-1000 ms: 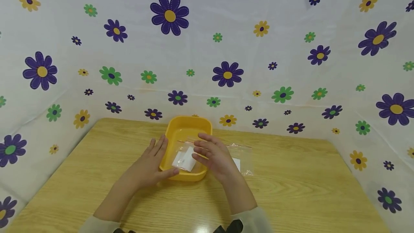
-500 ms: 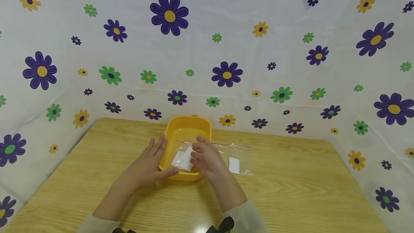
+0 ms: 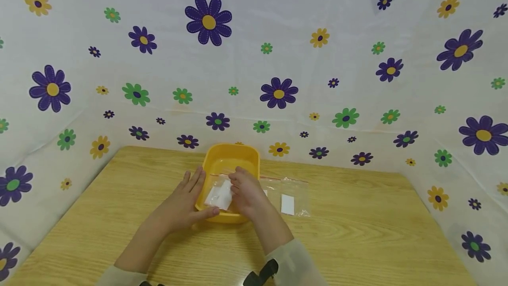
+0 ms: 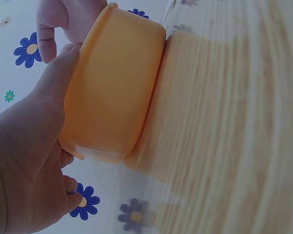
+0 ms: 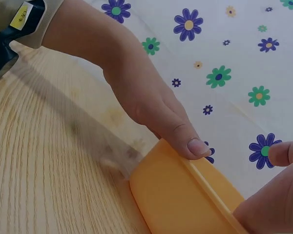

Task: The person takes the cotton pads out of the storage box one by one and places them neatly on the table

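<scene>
A yellow plastic basin [image 3: 228, 164] stands on the table, with clear zip bags [image 3: 219, 195] holding white pieces inside its near part. My left hand [image 3: 180, 204] rests against the basin's near left corner, its fingers fairly straight along the left rim and the thumb lying across the front rim. In the left wrist view the basin's outer wall [image 4: 112, 87] fills the middle. My right hand [image 3: 248, 193] reaches over the basin's right side, fingers bent, fingertips right at the bags' right edge. I cannot tell whether it pinches a bag.
Right of the basin, another clear zip bag [image 3: 300, 193] with a white rectangular piece [image 3: 287, 205] lies flat, partly overlapping further clear plastic [image 3: 271, 183]. The wooden table [image 3: 369, 224] meets a white flowered cloth [image 3: 337, 56] at its back and sides.
My right hand has moved left and turned inward over the basin. The bags inside have shifted slightly left, and the bag on the table shows more. The left hand has stayed put.
</scene>
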`<move>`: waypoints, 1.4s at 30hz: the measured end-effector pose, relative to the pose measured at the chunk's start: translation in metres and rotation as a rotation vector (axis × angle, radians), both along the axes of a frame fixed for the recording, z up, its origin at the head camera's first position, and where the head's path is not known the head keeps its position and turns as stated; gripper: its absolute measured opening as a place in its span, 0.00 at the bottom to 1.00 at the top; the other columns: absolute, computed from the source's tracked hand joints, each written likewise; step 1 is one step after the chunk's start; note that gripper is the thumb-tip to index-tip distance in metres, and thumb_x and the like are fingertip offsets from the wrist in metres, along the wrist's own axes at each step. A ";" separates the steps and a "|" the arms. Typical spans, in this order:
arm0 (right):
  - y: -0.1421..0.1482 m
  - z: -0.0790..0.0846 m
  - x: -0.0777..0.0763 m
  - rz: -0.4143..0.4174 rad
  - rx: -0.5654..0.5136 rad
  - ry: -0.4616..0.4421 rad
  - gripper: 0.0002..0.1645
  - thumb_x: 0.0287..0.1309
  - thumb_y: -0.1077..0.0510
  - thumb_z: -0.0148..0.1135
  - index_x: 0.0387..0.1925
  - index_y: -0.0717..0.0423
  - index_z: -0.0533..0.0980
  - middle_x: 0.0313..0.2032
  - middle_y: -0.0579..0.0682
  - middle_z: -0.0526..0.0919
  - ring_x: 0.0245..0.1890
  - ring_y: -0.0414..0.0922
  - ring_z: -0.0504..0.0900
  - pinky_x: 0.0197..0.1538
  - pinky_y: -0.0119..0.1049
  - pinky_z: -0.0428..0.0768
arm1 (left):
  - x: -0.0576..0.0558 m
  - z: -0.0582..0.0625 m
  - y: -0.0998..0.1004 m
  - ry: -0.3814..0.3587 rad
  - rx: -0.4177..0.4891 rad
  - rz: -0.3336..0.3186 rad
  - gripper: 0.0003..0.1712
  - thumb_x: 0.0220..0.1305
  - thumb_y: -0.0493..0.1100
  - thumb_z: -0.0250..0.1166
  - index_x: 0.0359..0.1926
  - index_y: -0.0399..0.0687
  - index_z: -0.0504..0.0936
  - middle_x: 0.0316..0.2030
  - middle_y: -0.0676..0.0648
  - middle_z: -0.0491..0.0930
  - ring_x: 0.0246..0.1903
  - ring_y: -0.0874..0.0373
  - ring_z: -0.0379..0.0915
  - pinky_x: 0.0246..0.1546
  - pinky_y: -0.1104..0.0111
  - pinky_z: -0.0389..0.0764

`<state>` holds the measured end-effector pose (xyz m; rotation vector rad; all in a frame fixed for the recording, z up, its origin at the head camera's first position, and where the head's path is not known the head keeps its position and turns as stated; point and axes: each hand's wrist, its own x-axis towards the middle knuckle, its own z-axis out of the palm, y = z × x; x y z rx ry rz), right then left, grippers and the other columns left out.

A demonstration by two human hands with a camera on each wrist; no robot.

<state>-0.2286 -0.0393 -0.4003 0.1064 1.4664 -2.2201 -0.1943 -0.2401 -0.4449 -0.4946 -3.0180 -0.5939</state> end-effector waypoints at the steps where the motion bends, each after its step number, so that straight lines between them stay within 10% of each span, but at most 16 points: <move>1: 0.000 0.000 0.000 -0.030 0.009 0.010 0.47 0.64 0.61 0.53 0.78 0.63 0.43 0.77 0.69 0.40 0.76 0.67 0.35 0.77 0.59 0.37 | 0.000 0.000 0.000 0.000 0.002 0.000 0.66 0.58 0.82 0.50 0.78 0.37 0.45 0.79 0.39 0.38 0.76 0.30 0.33 0.73 0.41 0.50; 7: 0.001 0.000 0.002 -0.139 0.016 -0.005 0.25 0.59 0.63 0.54 0.58 0.64 0.66 0.78 0.61 0.40 0.77 0.62 0.34 0.76 0.61 0.33 | 0.001 0.000 0.001 -0.001 0.004 0.002 0.66 0.59 0.81 0.52 0.78 0.37 0.44 0.79 0.38 0.39 0.76 0.30 0.33 0.72 0.40 0.51; 14: 0.002 0.000 0.003 -0.087 -0.006 -0.123 0.54 0.61 0.58 0.56 0.77 0.63 0.36 0.75 0.76 0.33 0.73 0.73 0.44 0.76 0.62 0.48 | 0.001 0.000 0.000 -0.002 0.004 0.005 0.66 0.59 0.81 0.52 0.78 0.38 0.45 0.79 0.39 0.39 0.76 0.30 0.33 0.72 0.40 0.50; 20: 0.001 -0.002 0.000 -0.050 0.066 -0.135 0.39 0.62 0.53 0.57 0.71 0.56 0.57 0.71 0.71 0.59 0.57 0.54 0.67 0.59 0.45 0.71 | 0.002 0.002 0.001 -0.009 0.006 0.009 0.67 0.58 0.83 0.49 0.79 0.38 0.44 0.79 0.39 0.38 0.76 0.31 0.33 0.73 0.41 0.49; 26: -0.001 -0.005 -0.002 -0.049 0.091 -0.109 0.30 0.60 0.55 0.56 0.63 0.57 0.64 0.70 0.67 0.61 0.36 0.42 0.65 0.35 0.29 0.62 | 0.003 0.002 0.001 -0.010 0.002 0.010 0.67 0.58 0.83 0.49 0.78 0.38 0.44 0.79 0.39 0.38 0.76 0.31 0.33 0.73 0.41 0.50; 36: -0.007 -0.013 -0.008 -0.016 0.099 -0.021 0.45 0.63 0.64 0.55 0.77 0.63 0.47 0.61 0.60 0.66 0.46 0.47 0.74 0.50 0.38 0.78 | 0.001 0.002 0.001 -0.020 0.010 0.006 0.67 0.58 0.82 0.50 0.78 0.38 0.44 0.79 0.39 0.38 0.76 0.31 0.33 0.73 0.41 0.48; 42: -0.012 -0.019 -0.009 0.042 0.184 0.087 0.39 0.60 0.69 0.59 0.71 0.71 0.59 0.58 0.65 0.75 0.39 0.44 0.77 0.42 0.31 0.82 | 0.002 0.003 0.001 -0.034 0.023 0.006 0.64 0.60 0.79 0.54 0.79 0.38 0.44 0.79 0.40 0.37 0.76 0.31 0.32 0.73 0.40 0.47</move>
